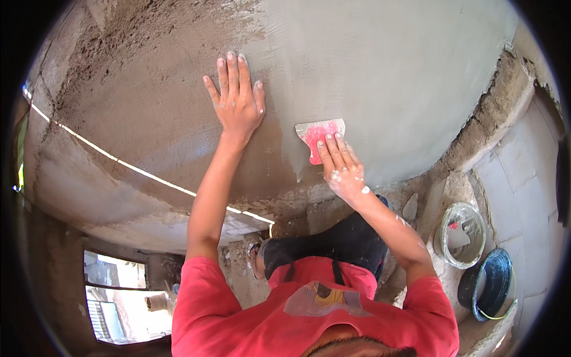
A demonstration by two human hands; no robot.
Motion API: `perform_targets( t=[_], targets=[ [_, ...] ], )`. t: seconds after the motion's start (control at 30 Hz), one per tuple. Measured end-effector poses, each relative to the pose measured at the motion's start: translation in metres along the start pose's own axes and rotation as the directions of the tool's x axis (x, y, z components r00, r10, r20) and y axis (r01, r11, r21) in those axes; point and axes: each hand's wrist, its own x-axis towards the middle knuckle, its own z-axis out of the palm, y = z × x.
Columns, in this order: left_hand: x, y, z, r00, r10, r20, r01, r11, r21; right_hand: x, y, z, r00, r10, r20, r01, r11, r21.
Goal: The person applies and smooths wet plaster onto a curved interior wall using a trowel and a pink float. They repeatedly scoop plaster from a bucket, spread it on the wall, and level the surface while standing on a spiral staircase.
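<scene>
My left hand (239, 101) lies with its fingers spread, palm against the brown, unpainted part of the wall (148, 107), and holds nothing. Lower and to the right, my right hand (344, 166) grips a flat putty scraper (316, 135) with a red middle and a pale, wide edge. Its fingers press on the scraper's face, while the thumb is hidden. The scraper rests against the wet grey plaster coat (380, 77), just right of the border with the brown wall. White smears mark my right hand and forearm.
At the right stands a plaster-smeared bucket (445, 238) with another scraper (457, 237) inside. Beside it is a dark basin (504, 276) with a yellow handle. A rough broken ledge (491, 119) borders the plaster on the right. At the lower left is a bright window opening (122, 297).
</scene>
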Motion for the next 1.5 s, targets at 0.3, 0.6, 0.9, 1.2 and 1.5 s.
perform_targets(
  t=[0.3, 0.6, 0.9, 1.2, 1.5],
  targets=[
    [-0.037, 0.007, 0.007, 0.999, -0.025, 0.037, 0.024, 0.999, 0.025, 0.096, 0.059, 0.011, 0.992, -0.016, -0.124, -0.005, 0.985, -0.170],
    [-0.038, 0.003, 0.009, 1.000, -0.005, 0.021, 0.004, 1.000, 0.028, -0.021, -0.008, 0.005, 0.997, 0.024, 0.080, -0.029, 0.998, 0.056],
    [-0.041, 0.003, 0.005, 0.998, -0.014, 0.062, 0.014, 1.000, 0.001, 0.076, 0.026, 0.009, 0.997, -0.053, 0.053, 0.059, 0.989, -0.137],
    [-0.041, 0.002, 0.009, 1.000, 0.019, -0.017, -0.019, 1.000, 0.025, 0.117, 0.029, -0.055, 0.984, -0.037, -0.174, 0.033, 0.999, -0.024],
    [-0.043, 0.000, 0.009, 0.999, -0.027, 0.025, 0.026, 0.999, 0.028, 0.158, 0.038, 0.001, 0.972, -0.179, -0.151, 0.146, 0.967, -0.208]
  ],
)
